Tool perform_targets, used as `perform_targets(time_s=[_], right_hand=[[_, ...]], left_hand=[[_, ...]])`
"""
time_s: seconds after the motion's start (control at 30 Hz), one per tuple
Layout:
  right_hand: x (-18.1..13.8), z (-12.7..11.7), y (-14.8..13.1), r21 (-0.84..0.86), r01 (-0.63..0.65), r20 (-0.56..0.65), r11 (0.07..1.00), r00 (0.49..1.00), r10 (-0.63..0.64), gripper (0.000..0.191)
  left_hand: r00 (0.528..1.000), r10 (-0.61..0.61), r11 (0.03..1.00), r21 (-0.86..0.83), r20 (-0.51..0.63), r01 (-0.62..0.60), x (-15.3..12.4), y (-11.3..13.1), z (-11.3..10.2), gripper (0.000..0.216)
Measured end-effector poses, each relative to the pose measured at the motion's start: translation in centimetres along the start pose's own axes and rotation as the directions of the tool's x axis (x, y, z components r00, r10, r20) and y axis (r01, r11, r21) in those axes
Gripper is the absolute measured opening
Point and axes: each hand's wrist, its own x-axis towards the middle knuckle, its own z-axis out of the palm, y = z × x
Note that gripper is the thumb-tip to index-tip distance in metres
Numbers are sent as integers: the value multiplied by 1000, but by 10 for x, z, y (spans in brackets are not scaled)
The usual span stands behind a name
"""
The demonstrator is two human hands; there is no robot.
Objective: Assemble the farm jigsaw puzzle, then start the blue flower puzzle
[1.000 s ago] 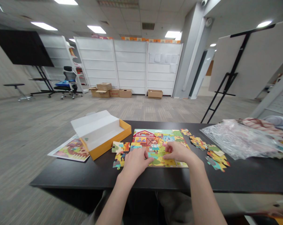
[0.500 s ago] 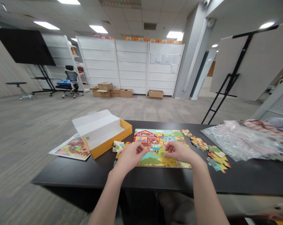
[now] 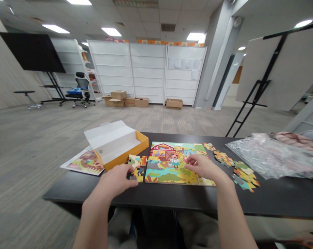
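A colourful farm jigsaw puzzle (image 3: 172, 162) with a red barn lies on the black table (image 3: 172, 197). My right hand (image 3: 201, 166) rests on its right part, fingers pressing the surface. My left hand (image 3: 115, 181) sits left of the puzzle, its fingertips on the loose puzzle pieces (image 3: 137, 169) beside the puzzle's left edge. Whether it grips a piece is hidden by the fingers. More loose pieces (image 3: 236, 169) lie scattered to the right of the puzzle.
An open yellow puzzle box (image 3: 117, 143) with a white inside stands left of the puzzle, on a printed picture sheet (image 3: 84, 162). A crumpled clear plastic bag (image 3: 270, 155) covers the table's right end. An easel and cardboard boxes stand on the floor beyond.
My left hand moved off the puzzle, leftward and toward me, onto the loose pieces by its left edge. My right hand stayed on the puzzle's right part. The camera shifted slightly.
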Motion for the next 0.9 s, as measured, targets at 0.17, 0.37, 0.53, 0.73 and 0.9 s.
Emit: perform_targets(time_s=[0.17, 0.37, 0.53, 0.73, 0.9], right_hand=[[-1, -1, 3, -15, 2, 7, 1000, 1000, -2, 14], [0, -1, 3, -46, 0, 7, 999, 1000, 1, 15], [-1, 0, 5, -35, 8, 15, 999, 1000, -8, 15], [-1, -1, 4, -40, -5, 26, 999, 1000, 6, 15], [-2, -2, 4, -10, -12, 16, 1000, 1000, 13, 15]], left_hand=[[998, 46, 999, 4, 53, -46, 6, -2, 9, 48], [996, 63, 998, 0, 69, -63, 8, -7, 11, 62], [990, 95, 994, -59, 104, -89, 10, -10, 13, 65], [989, 79, 996, -39, 124, -75, 7, -8, 9, 51], [996, 77, 997, -14, 52, -76, 1, -8, 5, 45]])
